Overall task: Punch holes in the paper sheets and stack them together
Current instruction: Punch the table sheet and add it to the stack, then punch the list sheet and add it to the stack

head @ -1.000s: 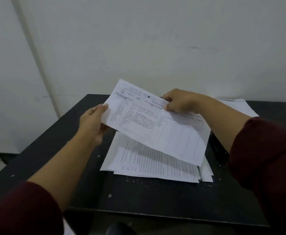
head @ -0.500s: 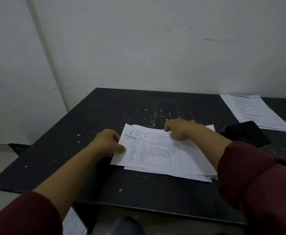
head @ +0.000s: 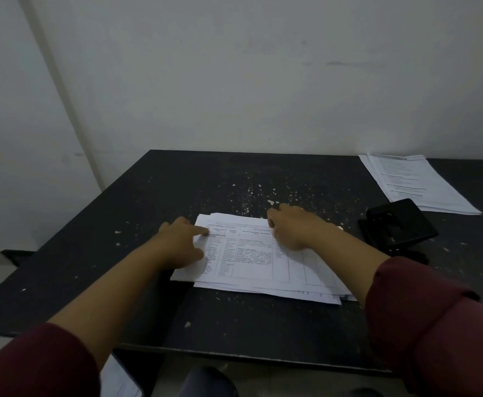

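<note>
A loose stack of printed paper sheets (head: 251, 262) lies flat on the black table (head: 91, 253), its top sheet showing a table of text. My left hand (head: 184, 245) rests on the stack's left edge, forefinger and thumb spread on the top sheet. My right hand (head: 290, 226) presses the stack's far edge with fingers curled down onto the paper. A black hole punch (head: 397, 224) sits to the right of the stack, apart from both hands.
A second pile of printed sheets (head: 414, 181) lies at the table's far right, behind the punch. Small white paper bits (head: 260, 193) are scattered over the table beyond the stack. A pale wall stands right behind the table.
The sheet that both hands held in the air a second ago now lies on top of the stack. Both hands have come down with it and rest on the paper.
</note>
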